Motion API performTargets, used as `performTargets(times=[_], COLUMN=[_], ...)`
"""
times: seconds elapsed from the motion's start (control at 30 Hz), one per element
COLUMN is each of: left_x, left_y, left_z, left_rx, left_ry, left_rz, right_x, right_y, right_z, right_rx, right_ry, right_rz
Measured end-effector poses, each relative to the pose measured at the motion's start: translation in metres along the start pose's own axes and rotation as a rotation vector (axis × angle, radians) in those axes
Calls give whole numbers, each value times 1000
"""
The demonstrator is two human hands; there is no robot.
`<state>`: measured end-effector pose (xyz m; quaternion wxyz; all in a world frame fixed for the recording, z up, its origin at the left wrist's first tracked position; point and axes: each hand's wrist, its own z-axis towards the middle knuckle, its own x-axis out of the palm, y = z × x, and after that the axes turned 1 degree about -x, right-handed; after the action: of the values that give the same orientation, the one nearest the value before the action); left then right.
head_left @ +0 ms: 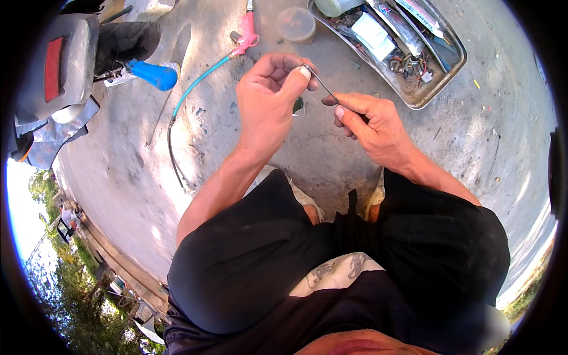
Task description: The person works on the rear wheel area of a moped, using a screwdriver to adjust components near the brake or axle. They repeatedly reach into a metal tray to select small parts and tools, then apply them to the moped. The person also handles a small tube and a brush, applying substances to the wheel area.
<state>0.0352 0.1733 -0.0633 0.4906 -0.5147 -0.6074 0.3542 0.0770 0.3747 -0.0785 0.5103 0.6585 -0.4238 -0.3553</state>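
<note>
A thin dark metal rod [322, 84] slants between my two hands above the ground. My left hand [273, 89] pinches its upper end between thumb and fingers; whether a small part sits on that tip is too small to tell. Lower down, the thumb and fingers of my right hand [370, 121] are closed on the rod's other end. Both hands are held out beyond my knees, over the concrete.
A tray [414, 105] full of small parts and packets lies at the upper right, beside a round clear tub [296, 25]. Left of these is a pink air gun [247, 35] on a teal hose [198, 83]. A blue-handled tool [152, 74] sits by a grey vehicle panel [74, 65].
</note>
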Motion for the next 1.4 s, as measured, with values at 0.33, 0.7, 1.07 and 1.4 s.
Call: performTargets(times=[0.33,0.7,1.07,1.4], left_x=[8,14,16,13], left_y=[3,-3,-8,0], left_z=[-1,2,0,-1], left_rx=[111,104,15,133], left_ry=[118,110,105,189], left_rz=[-116,-63,-5,-90], right_x=[-5,-11,-11,-13], right_y=[6,4,-3,3], right_z=[-1,-4,-4,-4], right_rx=[-100,60,-112,-313], right_ry=[-119,50,-83,-193], right_rz=[-205,183,-127,-424])
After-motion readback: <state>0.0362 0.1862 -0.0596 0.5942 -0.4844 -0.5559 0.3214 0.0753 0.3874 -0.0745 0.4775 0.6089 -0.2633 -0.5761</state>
